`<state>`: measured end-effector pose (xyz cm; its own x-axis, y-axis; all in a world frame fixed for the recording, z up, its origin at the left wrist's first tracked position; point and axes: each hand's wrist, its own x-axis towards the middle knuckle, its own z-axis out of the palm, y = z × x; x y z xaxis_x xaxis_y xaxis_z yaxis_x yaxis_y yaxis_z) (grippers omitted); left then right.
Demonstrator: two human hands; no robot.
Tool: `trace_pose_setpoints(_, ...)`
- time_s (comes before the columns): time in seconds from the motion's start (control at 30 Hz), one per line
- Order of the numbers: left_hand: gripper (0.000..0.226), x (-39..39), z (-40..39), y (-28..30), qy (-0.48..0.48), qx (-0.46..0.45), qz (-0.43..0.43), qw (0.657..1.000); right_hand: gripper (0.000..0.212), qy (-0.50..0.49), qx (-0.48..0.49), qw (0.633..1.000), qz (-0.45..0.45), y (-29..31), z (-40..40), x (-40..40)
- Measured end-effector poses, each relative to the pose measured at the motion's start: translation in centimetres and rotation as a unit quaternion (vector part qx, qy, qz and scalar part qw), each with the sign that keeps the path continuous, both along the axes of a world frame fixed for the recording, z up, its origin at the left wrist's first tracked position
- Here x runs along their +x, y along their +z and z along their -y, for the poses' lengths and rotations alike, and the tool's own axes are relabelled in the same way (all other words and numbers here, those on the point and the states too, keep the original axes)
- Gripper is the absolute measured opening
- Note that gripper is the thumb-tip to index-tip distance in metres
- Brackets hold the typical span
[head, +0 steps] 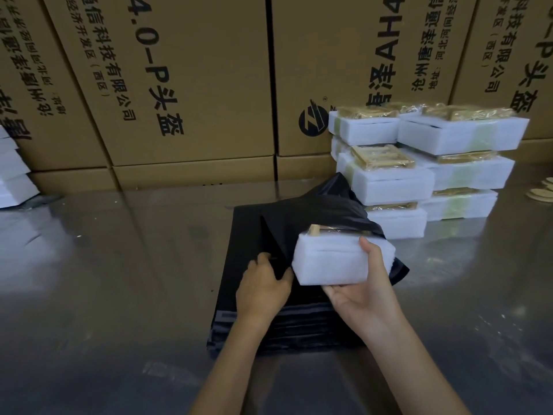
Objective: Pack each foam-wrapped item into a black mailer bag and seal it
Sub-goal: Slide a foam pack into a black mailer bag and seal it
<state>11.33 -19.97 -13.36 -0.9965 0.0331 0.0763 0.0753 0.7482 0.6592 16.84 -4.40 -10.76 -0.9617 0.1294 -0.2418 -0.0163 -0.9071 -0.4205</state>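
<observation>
My right hand point(359, 292) grips a white foam-wrapped item point(332, 262) from below and at its right end; a gold piece shows on its top. The far end of the item sits inside the open mouth of a black mailer bag point(314, 208). My left hand point(264, 286) pinches the near edge of that bag's mouth and lifts it. The bag lies on a stack of flat black mailer bags point(287, 327) on the table.
Several more foam-wrapped items point(419, 169) are piled at the back right. Large cardboard boxes point(185, 85) wall the rear. White foam pieces point(12, 175) lie at the left edge, tan discs point(541, 193) at the far right. The steel table point(104, 280) is shiny.
</observation>
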Motion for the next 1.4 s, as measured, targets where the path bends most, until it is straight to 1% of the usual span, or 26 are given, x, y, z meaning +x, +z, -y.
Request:
trace_pose_setpoints(0.07,0.061,0.2,-0.3,0.5,-0.019,0.075,0.028,0.997,0.058,0.0,-0.009,1.0,0.005,0.1,1.0,-0.2)
trace_pose_setpoints(0.1,0.06,0.3,-0.3,0.9,-0.027,0.146,0.054,0.987,0.058,-0.001,-0.016,1.0,0.003,0.2,1.4,-0.3)
trace_pose_setpoints(0.13,0.061,0.3,-0.3,1.3,-0.036,0.247,0.094,0.964,0.058,-0.003,-0.023,1.0,-0.002,0.4,1.8,-0.5)
trace_pose_setpoints(0.17,0.061,0.4,-0.2,1.7,-0.055,0.366,0.143,0.918,0.057,-0.006,-0.03,1.0,-0.008,0.6,2.1,-0.6)
trace_pose_setpoints(0.2,0.06,0.4,0.1,1.8,-0.087,0.472,0.191,0.856,0.057,-0.007,-0.035,0.999,-0.013,0.9,2.4,-0.7)
trace_pose_setpoints(0.23,0.062,0.4,0.5,1.8,-0.121,0.541,0.231,0.799,0.057,-0.008,-0.039,0.999,-0.018,1.2,2.8,-0.8)
trace_pose_setpoints(0.27,0.065,0.5,1.0,1.7,-0.152,0.571,0.257,0.765,0.057,-0.007,-0.043,0.999,-0.021,1.5,3.1,-0.9)
trace_pose_setpoints(0.3,0.067,0.6,1.4,1.7,-0.179,0.576,0.273,0.75,0.057,-0.004,-0.045,0.999,-0.022,1.7,3.5,-1.0)
trace_pose_setpoints(0.37,0.066,0.6,1.9,1.4,-0.22,0.568,0.281,0.742,0.058,0.006,-0.043,0.999,-0.023,2.1,4.1,-1.2)
trace_pose_setpoints(0.43,0.063,0.5,2.1,1.3,-0.23,0.583,0.272,0.73,0.058,0.009,-0.042,0.999,-0.023,2.4,4.6,-1.2)
trace_pose_setpoints(0.5,0.059,0.3,2.2,1.5,-0.177,0.602,0.244,0.739,0.058,0.005,-0.041,0.999,-0.028,2.6,4.8,-1.2)
trace_pose_setpoints(0.53,0.056,0.1,2.2,1.5,-0.133,0.6,0.22,0.757,0.057,0.004,-0.039,0.999,-0.032,2.6,4.8,-1.0)
trace_pose_setpoints(0.6,0.056,0.1,1.9,1.3,-0.047,0.556,0.16,0.814,0.057,0.003,-0.034,0.999,-0.033,2.4,5.0,-0.8)
trace_pose_setpoints(0.63,0.048,0.1,1.6,1.2,-0.02,0.528,0.128,0.84,0.057,0.003,-0.032,0.999,-0.032,2.2,5.2,-0.7)
trace_pose_setpoints(0.7,0.019,0.4,1.2,1.1,0.003,0.482,0.082,0.873,0.057,0.006,-0.028,0.999,-0.027,1.8,5.5,-0.7)
trace_pose_setpoints(0.73,0.015,0.7,1.1,1.2,-0.002,0.458,0.078,0.886,0.056,0.008,-0.027,0.999,-0.024,1.7,5.6,-0.8)
trace_pose_setpoints(0.8,0.026,1.2,1.3,1.5,-0.026,0.407,0.112,0.906,0.054,0.011,-0.025,1.0,-0.014,1.6,5.7,-1.3)
trace_pose_setpoints(0.9,0.024,1.4,2.2,2.2,-0.042,0.343,0.168,0.923,0.051,0.004,-0.015,1.0,0.003,1.6,5.2,-2.6)
trace_pose_setpoints(1.07,0.013,0.7,4.8,2.9,-0.063,0.328,0.21,0.919,0.046,-0.005,0.01,1.0,0.017,0.4,4.6,-5.1)
trace_pose_setpoints(1.2,0.006,0.8,5.7,3.0,-0.092,0.244,0.268,0.927,0.05,-0.005,0.047,0.999,0.015,-1.1,4.7,-6.2)
trace_pose_setpoints(1.23,0.007,0.8,5.8,3.0,-0.088,0.236,0.278,0.927,0.051,0.0,0.058,0.998,0.011,-1.4,4.7,-6.2)
trace_pose_setpoints(1.27,0.014,0.9,5.8,3.2,-0.077,0.234,0.273,0.93,0.052,0.003,0.069,0.998,0.006,-1.6,4.7,-6.2)
trace_pose_setpoints(1.3,0.025,0.9,5.6,3.4,-0.061,0.233,0.238,0.941,0.052,0.008,0.079,0.997,0.003,-1.8,4.7,-6.2)
trace_pose_setpoints(1.33,0.041,0.9,5.2,3.6,-0.046,0.223,0.17,0.959,0.051,0.012,0.089,0.996,0.001,-1.9,4.7,-6.2)
trace_pose_setpoints(1.37,0.055,0.9,4.6,3.9,-0.034,0.186,0.077,0.979,0.052,0.016,0.1,0.995,-0.001,-2.0,4.7,-6.1)
trace_pose_setpoints(1.4,0.071,0.9,3.5,4.2,-0.024,0.115,-0.017,0.993,0.054,0.024,0.11,0.994,-0.003,-2.1,4.6,-6.1)
